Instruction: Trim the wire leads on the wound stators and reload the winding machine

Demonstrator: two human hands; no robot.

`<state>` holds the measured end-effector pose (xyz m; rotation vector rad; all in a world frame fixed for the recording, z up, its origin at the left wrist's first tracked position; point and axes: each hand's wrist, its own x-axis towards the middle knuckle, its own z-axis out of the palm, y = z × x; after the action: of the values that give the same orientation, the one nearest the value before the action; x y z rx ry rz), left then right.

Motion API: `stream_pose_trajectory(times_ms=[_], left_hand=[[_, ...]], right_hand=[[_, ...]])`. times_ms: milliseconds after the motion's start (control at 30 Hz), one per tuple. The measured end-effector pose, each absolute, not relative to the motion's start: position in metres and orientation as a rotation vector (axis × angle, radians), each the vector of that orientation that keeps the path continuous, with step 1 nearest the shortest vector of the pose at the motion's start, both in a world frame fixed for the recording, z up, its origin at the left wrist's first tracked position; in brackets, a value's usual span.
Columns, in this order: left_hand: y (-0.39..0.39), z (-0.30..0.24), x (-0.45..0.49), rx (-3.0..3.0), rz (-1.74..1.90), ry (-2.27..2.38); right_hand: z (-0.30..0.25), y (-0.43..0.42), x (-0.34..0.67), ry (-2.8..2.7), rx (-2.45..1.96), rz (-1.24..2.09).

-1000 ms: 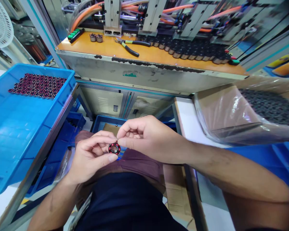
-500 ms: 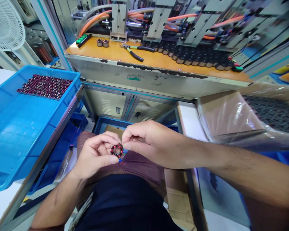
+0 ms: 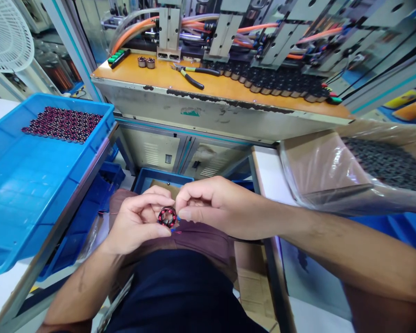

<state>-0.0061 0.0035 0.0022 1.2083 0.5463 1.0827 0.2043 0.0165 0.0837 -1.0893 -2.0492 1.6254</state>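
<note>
The wound stator ring (image 3: 167,216) is a small black core with red enamelled wire coiled round its inner teeth. It is held in the air over the person's lap, hole facing up toward the camera. It looks light and stiff in the core, but the windings are probably delicate: fine wire that could nick or pull loose under a nail. The safest hold is likely the smooth outer rim, which may be a little slippery, not the coils.

The left hand (image 3: 138,226) has a closed grip on it, thumb under the near edge and fingertips curled over the far edge. The right hand (image 3: 215,208) has thumb and forefinger pinched shut against the ring's right rim. Whether a wire end sits in that pinch is too small to tell. A thin red strand shows just below the ring.

Beneath the hands are maroon shorts (image 3: 201,240), and beyond them a blue bin (image 3: 152,178) on the floor. To the left a blue tray (image 3: 27,185) holds a packed block of red-wound pieces (image 3: 62,124) in its far corner. To the right a plastic-lined carton (image 3: 319,166) holds dark unwound cores (image 3: 391,164). Ahead, the orange-topped table (image 3: 215,88) carries pliers (image 3: 190,76), two wound pieces (image 3: 146,62) and a row of dark cores (image 3: 280,83) under the machine's heads.
</note>
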Motion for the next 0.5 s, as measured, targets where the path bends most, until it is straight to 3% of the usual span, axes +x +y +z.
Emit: stream_pose_trajectory(times_ms=[500], left_hand=[[0.0017, 0.0079, -0.0007, 1.234, 1.132, 0.513]], right_hand=[[0.0873, 0.0103, 0.2016, -1.974, -1.175, 1.65]])
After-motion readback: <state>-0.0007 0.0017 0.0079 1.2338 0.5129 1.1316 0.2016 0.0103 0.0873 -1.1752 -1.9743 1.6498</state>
